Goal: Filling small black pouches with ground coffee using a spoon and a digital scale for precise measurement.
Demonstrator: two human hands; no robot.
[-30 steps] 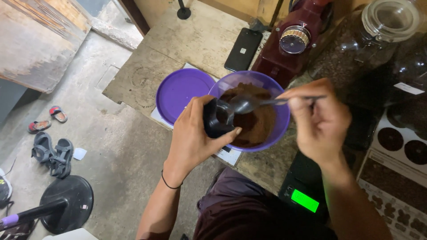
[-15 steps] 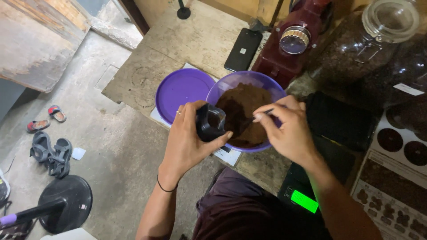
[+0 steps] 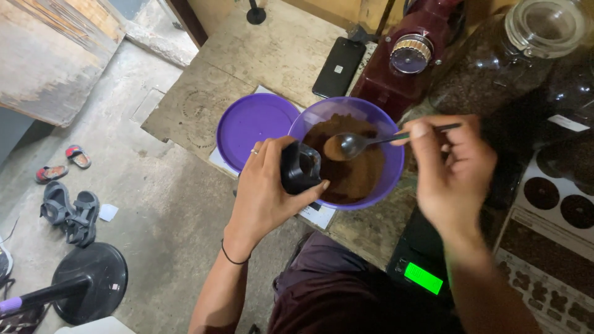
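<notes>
while the left hand [image 3: 266, 192] grips a small black cup [image 3: 301, 167] at the near rim of a purple bowl [image 3: 391, 139], the right hand [image 3: 448, 170] pinches the handle of a metal spoon [image 3: 356, 144] between closed fingers. the spoon's head carries a heap of brown powder [image 3: 356, 173] and hangs over the bowl, just beside the cup's open mouth. the cup is tilted toward the spoon, its mouth over the powder in the bowl. the bowl sits on a worn wooden table [image 3: 266, 55], touching a purple lid [image 3: 253, 124] that lies flat to its left. behind it are a black phone [image 3: 338, 67], a dark red grinder [image 3: 402, 62] and a glass jar [image 3: 495, 62] of dark beans. a black scale [image 3: 424, 266] with a green lit display sits near the person's lap.

the step in hand looks like spooning powder from the bowl into the cup. the next move seems to call for bringing the loaded spoon level over the cup's narrow mouth and tipping it slowly, with the cup held over the bowl so any spill falls back in.
</notes>
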